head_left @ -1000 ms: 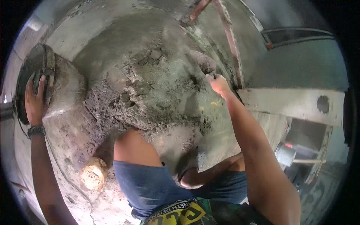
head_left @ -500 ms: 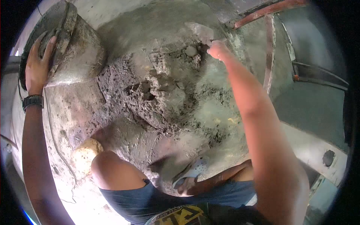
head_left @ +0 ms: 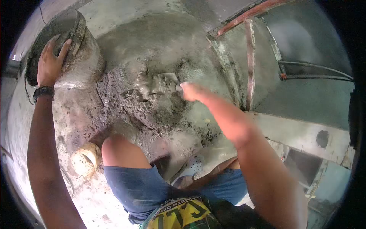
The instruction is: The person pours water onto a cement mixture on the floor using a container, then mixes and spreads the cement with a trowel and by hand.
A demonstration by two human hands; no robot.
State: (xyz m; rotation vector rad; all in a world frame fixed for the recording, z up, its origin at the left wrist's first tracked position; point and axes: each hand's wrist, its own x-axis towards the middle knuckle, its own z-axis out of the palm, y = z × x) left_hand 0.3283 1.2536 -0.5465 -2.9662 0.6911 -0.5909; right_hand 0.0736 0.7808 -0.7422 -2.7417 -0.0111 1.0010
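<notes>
My right hand is closed around the handle of a trowel. Its blade lies at the pile of wet grey mortar, partly hidden by the mix. On the left stands a mortar-caked bucket, tilted with its opening towards the left. My left hand, with a dark watch on the wrist, grips the bucket at its mouth, fingers apart over the opening and thumb by the rim.
A pale, mortar-spotted small container sits by my knee. Red-brown and stained wooden strips stand at the upper right, near a light ledge with a dark hole. Smoothed grey mortar covers the surface beyond the pile.
My right hand has brought the trowel from the far right side of the pile back and left into the mortar. My left hand stays at the bucket, and the view has shifted somewhat.
</notes>
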